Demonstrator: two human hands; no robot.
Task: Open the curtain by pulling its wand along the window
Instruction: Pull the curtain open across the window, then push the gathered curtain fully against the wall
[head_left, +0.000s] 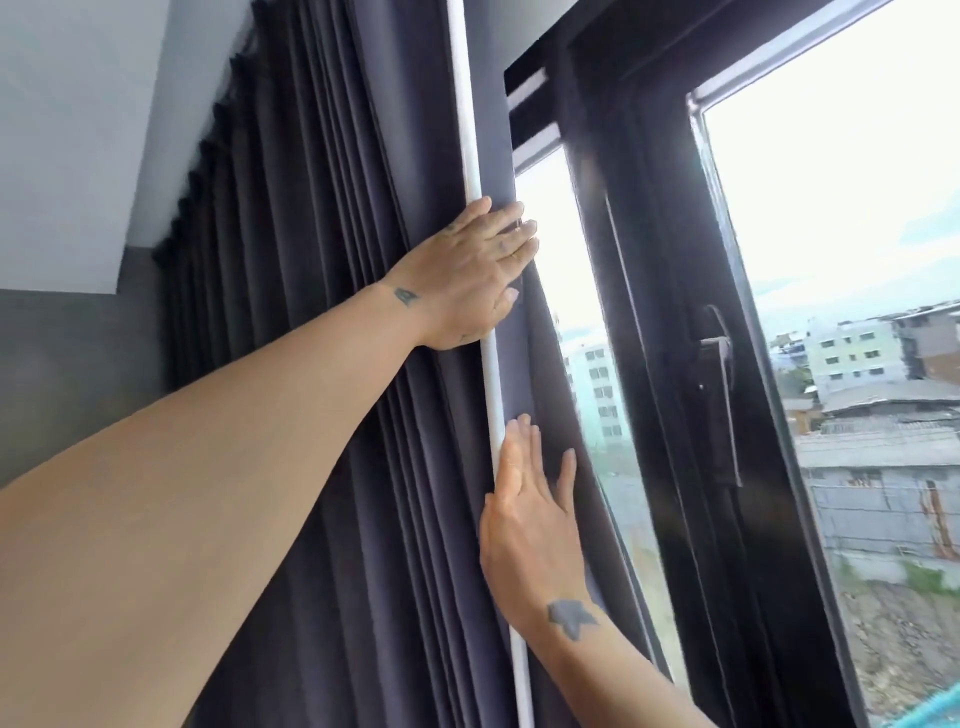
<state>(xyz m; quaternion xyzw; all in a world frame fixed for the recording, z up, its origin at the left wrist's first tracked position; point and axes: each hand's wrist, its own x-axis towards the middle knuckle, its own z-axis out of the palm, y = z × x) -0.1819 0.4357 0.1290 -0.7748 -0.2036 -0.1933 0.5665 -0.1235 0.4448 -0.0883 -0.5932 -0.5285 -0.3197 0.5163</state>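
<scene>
A dark grey pleated curtain (311, 260) is bunched toward the left of the window. A thin white wand (492, 384) hangs down its leading edge. My left hand (467, 275) lies across the wand at upper height, with the wand under the palm and the fingers curled over the curtain's edge. Lower down, my right hand (530, 519) rests flat on the curtain just right of the wand, fingers apart and pointing up. Part of the wand is hidden behind both hands.
The black window frame (649, 312) stands right of the curtain edge, with a metal handle (719, 343) on its middle post. Bright glass shows buildings outside. A grey and white wall (67, 208) is at the left.
</scene>
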